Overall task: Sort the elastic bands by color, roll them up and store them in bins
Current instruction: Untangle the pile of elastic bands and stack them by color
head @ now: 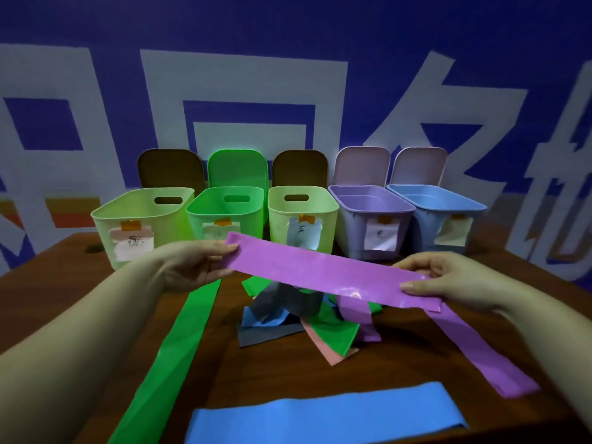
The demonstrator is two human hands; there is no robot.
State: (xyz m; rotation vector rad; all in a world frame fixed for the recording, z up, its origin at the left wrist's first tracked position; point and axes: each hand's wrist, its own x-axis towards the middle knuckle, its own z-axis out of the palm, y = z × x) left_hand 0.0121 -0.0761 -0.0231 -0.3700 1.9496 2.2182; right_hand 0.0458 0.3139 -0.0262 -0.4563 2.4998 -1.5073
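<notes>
A purple elastic band [326, 274] is stretched flat in the air above the desk [400, 354], just in front of the bins. The left hand [192, 267] has its grip pinched on the band's far-left end; the right hand [448, 280] has its grip pinched on the near-right end, thumb on top. Under the band lies a tangled heap [288, 312] of grey, blue, green, pink and purple bands. A long green band [173, 347] runs toward the viewer on the left, another purple band [480, 350] trails off to the right, and a blue band [323, 415] lies flat nearest. Five labelled bins stand in a row behind: pale green [141, 219], bright green [224, 213], pale green [301, 216], purple [368, 219], blue [439, 216].
</notes>
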